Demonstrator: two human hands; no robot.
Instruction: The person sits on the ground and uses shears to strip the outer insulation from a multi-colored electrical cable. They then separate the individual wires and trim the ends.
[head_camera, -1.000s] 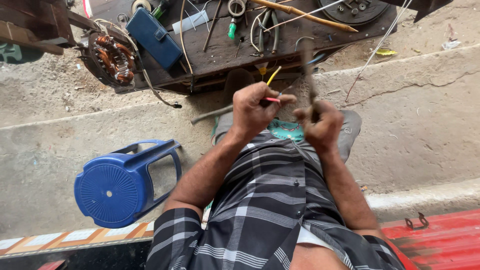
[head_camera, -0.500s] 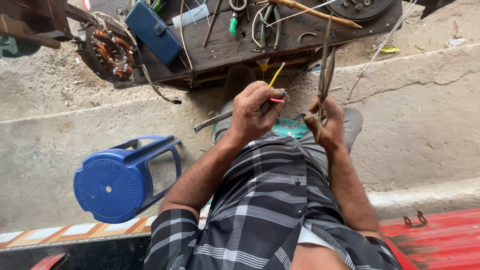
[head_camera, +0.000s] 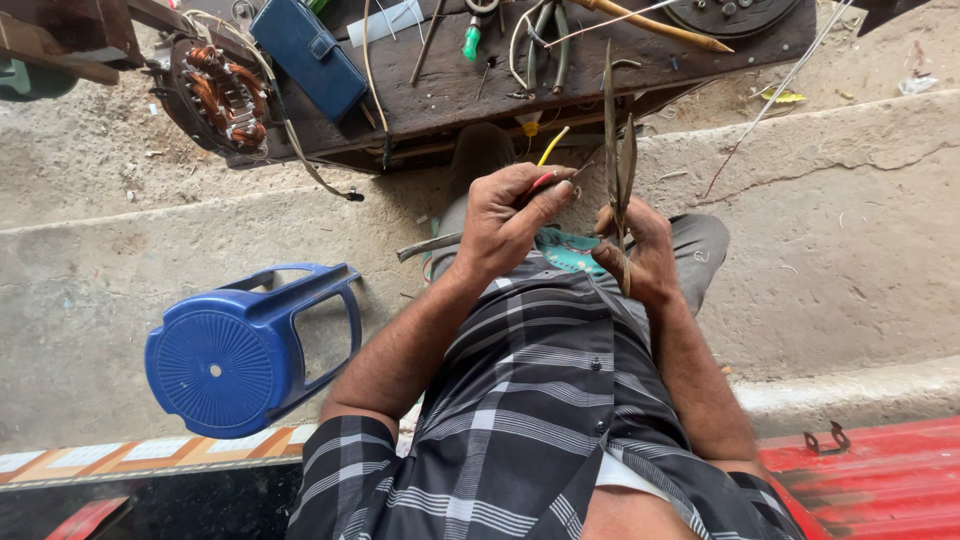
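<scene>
Poking above right hand (head_camera: 632, 250): scissors (head_camera: 617, 150)

Single head-worn view, looking steeply down the person's own torso and forearms. Left hand (head_camera: 510, 215) and right hand (head_camera: 635, 250) sit centre frame, close. Concrete step (head_camera: 850, 240) beyond, cluttered workbench (head_camera: 480, 85) along the top edge.
</scene>
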